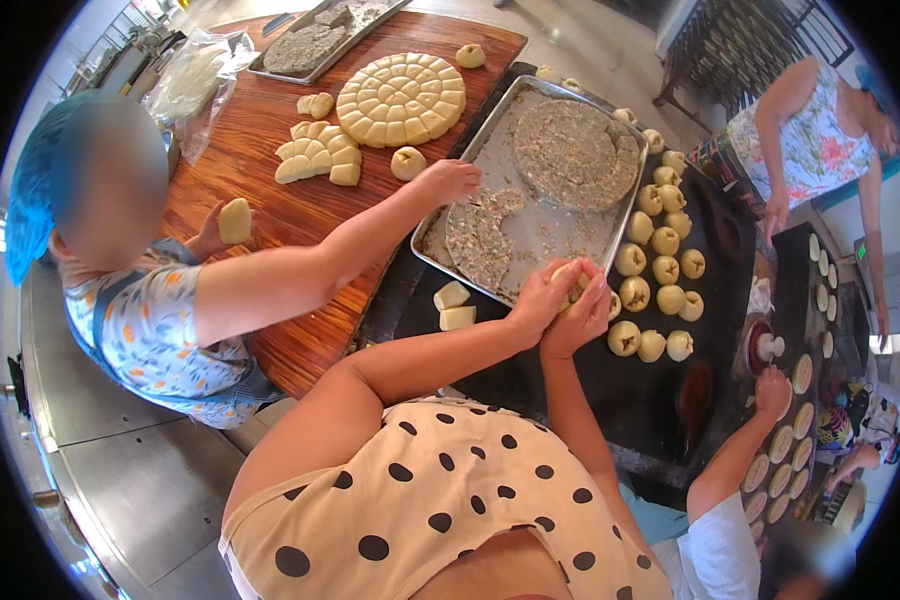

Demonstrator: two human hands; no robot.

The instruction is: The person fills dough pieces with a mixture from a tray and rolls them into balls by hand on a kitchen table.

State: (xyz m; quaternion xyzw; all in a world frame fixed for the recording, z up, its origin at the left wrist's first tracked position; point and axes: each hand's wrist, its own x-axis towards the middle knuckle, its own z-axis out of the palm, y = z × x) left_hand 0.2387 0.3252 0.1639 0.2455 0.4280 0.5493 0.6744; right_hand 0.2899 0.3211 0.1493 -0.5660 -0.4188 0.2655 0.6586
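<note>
Nearest the camera, the person's left hand [538, 300] and right hand [582, 312] meet over the near edge of the dark surface [660, 400], both clenched around one pale dough ball [570, 280], the fingers cupped so that only its top shows. The ball sits just off the near right corner of the metal tray [440, 250].

Just left of the hands, two small dough blocks [454, 305] lie on the dark surface beside the tray's near edge. Right of the hands, a cluster of filled dough balls [660, 260] stands in loose rows along the tray's right side, running toward the far edge.

The tray holds a round cake of grey-brown filling [570, 155] at its far end and a broken patch of the same filling [475, 245] nearer, with crumbs between.

A co-worker's hand [448, 180] rests on the tray's left rim, fingers curled; the same person's other hand [225, 222] holds a dough piece over the wooden surface [270, 130].

Farther on that wooden surface lie cut dough wedges [318, 160], then a scored round dough disc [400, 98], and a second tray of filling [315, 45] at the far edge.

At the right edge, another person's hand [772, 390] reaches toward a round press [765, 348] beside rows of flat pale cakes [785, 450].
</note>
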